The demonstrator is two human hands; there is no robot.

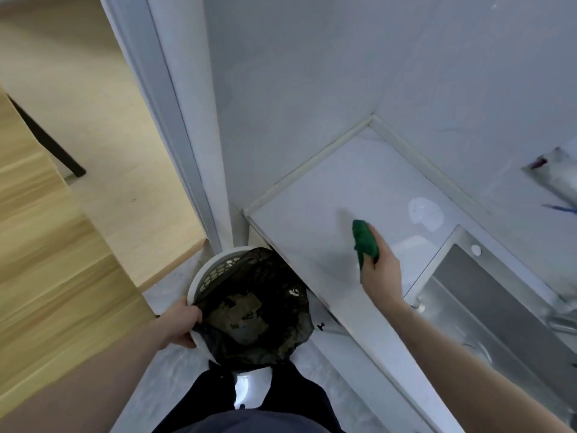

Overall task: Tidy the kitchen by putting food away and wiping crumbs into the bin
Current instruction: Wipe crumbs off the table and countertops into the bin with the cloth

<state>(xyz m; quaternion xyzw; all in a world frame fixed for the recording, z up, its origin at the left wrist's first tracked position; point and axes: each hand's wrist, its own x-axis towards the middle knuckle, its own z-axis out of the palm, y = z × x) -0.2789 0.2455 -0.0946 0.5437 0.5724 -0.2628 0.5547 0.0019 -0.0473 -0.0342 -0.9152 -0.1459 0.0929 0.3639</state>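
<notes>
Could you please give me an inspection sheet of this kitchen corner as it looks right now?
Surface: white countertop, with a whitish smear near the back wall.
Job's things: green cloth on the countertop; white bin with a dark liner below the counter's edge, rubbish inside.
Clutter: blurred white packet at the right edge.
Grippers: left hand grips the bin's rim; right hand holds the cloth.
Cables: nothing seen.
Surroundings: steel sink to the right, wood floor to the left, white walls.
</notes>
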